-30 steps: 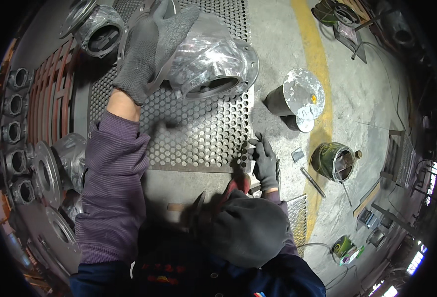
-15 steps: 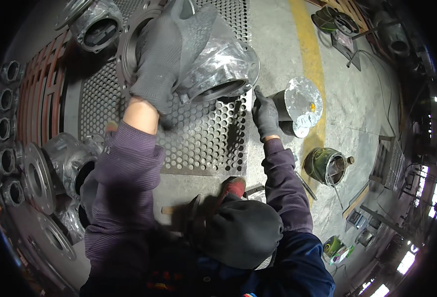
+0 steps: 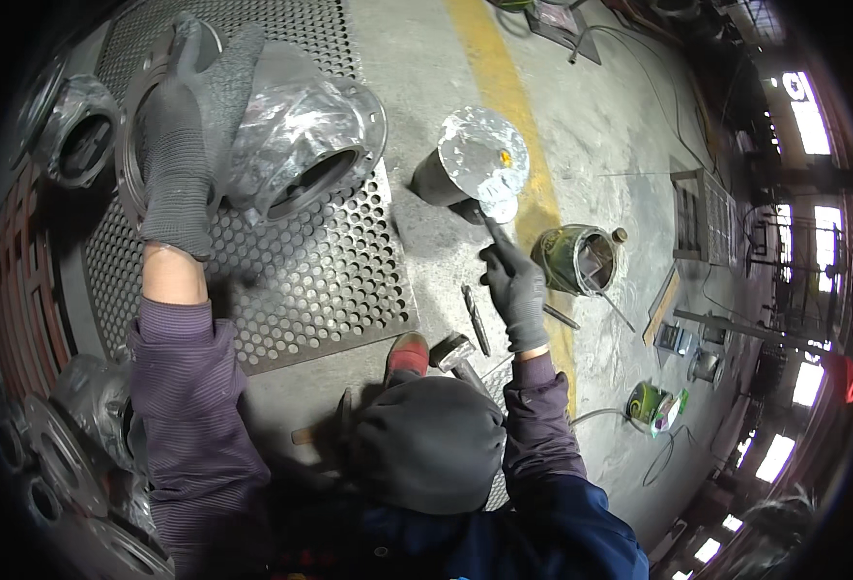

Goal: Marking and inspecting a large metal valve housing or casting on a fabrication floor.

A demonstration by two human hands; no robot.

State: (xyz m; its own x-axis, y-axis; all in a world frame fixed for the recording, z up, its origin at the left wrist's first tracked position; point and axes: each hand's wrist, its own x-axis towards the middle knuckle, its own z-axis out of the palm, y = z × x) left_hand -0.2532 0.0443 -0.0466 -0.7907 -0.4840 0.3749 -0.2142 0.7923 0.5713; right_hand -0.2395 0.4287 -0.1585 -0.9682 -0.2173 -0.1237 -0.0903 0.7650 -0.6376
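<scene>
steadying, presumably, the shiny grey flanged metal casting, upper left of the frame: how is the grey-gloved left hand set?

thumb spread wide; whether it clamps, cannot tell. press evenly.

and the grey-gloved right hand?

part-open, visibly unloaded, near the white-blotched grey cylinder, upper centre; reach without leaning.

We could pass a hand low over the perforated plate between the flanged metal housing and the plate's near edge. Our left hand and forearm obstruct its left part. Along the right edge, the concrete floor gives us a passable strip before the paint-blotched canister. Off the near right corner, the hammer, twist drill bit and red shoe crowd us. The canister stands ahead of our right hand, with the green can just beside.
</scene>
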